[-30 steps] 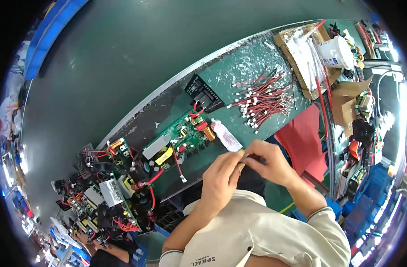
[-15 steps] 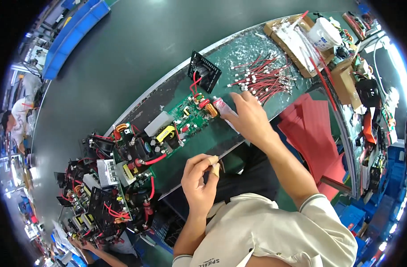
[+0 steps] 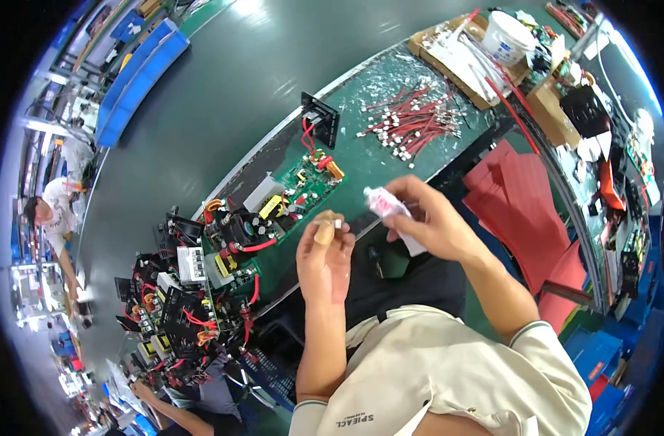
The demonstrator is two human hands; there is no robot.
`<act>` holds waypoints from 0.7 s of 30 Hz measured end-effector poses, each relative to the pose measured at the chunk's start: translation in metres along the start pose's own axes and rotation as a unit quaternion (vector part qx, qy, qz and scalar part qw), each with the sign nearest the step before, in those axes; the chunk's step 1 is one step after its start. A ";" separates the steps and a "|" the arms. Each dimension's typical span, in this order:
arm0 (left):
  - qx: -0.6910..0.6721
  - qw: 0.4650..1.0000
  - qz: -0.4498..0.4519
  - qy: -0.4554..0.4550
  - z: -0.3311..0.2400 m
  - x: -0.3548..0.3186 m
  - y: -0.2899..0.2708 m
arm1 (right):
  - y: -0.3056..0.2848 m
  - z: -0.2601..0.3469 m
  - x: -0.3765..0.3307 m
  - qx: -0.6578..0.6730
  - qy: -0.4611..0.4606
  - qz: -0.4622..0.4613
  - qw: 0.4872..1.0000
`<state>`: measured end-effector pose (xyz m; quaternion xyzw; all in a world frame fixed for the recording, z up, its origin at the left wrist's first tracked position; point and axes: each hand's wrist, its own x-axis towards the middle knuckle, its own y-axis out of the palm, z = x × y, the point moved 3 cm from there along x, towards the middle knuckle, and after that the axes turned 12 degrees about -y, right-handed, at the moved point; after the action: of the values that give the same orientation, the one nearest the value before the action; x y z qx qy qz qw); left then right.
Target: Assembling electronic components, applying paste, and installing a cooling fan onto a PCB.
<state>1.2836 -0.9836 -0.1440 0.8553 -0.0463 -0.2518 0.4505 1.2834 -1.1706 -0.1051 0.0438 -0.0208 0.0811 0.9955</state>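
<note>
My right hand (image 3: 441, 221) is closed around a white squeeze tube (image 3: 387, 203) with pink print, its narrow end pointing up and left, above the bench's near edge. To its left, my left hand (image 3: 326, 254) is raised with the palm partly turned up and tan finger covers on its fingertips. Thumb and fingers pinch a small white piece (image 3: 337, 224), too small to name exactly. Just beyond the left hand lies a green circuit board (image 3: 303, 189) with yellow and copper-wound parts. Red wires join it to a black slotted panel (image 3: 323, 120) standing at the bench's far edge.
A pile of red wire leads (image 3: 415, 120) with white connectors lies on the bench (image 3: 368, 87). Behind it are a cardboard tray (image 3: 455, 62) and a white tub (image 3: 505, 38). Red sheets (image 3: 517, 211) lie at right. Several assembled boards (image 3: 194, 291) crowd the left; a co-worker's arm (image 3: 161, 407) reaches there.
My right hand has picked the tube up from the bench and drawn it nearer. The left hand has risen and turned, bringing the small white piece into sight.
</note>
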 end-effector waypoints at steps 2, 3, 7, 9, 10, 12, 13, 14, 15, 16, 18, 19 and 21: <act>-0.006 1.000 -0.015 -0.011 0.011 0.004 0.004 | 0.005 0.014 -0.014 -0.076 -0.050 0.014 0.996; -0.020 0.999 -0.033 -0.016 0.015 0.007 0.004 | 0.005 0.018 -0.018 -0.145 -0.086 0.022 0.985; -0.004 0.999 -0.043 -0.012 0.027 0.010 0.007 | 0.005 0.018 -0.027 -0.387 -0.177 0.010 0.905; 0.016 0.999 -0.039 -0.007 0.028 0.009 0.006 | 0.006 0.016 -0.027 -0.409 -0.185 -0.003 0.894; 0.035 0.999 -0.035 -0.001 0.028 0.008 0.006 | 0.007 0.016 -0.028 -0.424 -0.183 0.001 0.887; 0.046 0.998 -0.041 0.005 0.027 0.006 0.007 | 0.009 0.016 -0.026 -0.438 -0.183 0.006 0.880; 0.058 0.997 -0.047 0.010 0.027 0.005 0.008 | 0.011 0.016 -0.026 -0.450 -0.192 0.005 0.872; 0.058 0.997 -0.046 0.012 0.026 0.004 0.008 | 0.013 0.016 -0.025 -0.461 -0.201 0.005 0.864; 0.074 0.995 -0.059 0.021 0.025 0.003 0.007 | 0.014 0.016 -0.024 -0.461 -0.202 0.005 0.864; 0.089 0.993 -0.071 0.031 0.023 0.003 0.006 | 0.016 0.016 -0.023 -0.475 -0.210 0.006 0.855; 0.116 0.989 -0.074 0.053 0.022 0.002 0.005 | 0.019 0.015 -0.025 -0.489 -0.215 0.009 0.845; 0.144 0.984 -0.076 0.074 0.020 0.001 0.005 | 0.020 0.015 -0.026 -0.492 -0.213 0.007 0.844; 0.154 0.983 -0.068 0.077 0.017 0.001 0.004 | 0.020 0.012 -0.023 -0.496 -0.215 0.004 0.841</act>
<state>1.2769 -0.9991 -0.1494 0.9322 0.0081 -0.2053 0.2979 1.2575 -1.1561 -0.0923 -0.4397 -0.2717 0.0525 0.8544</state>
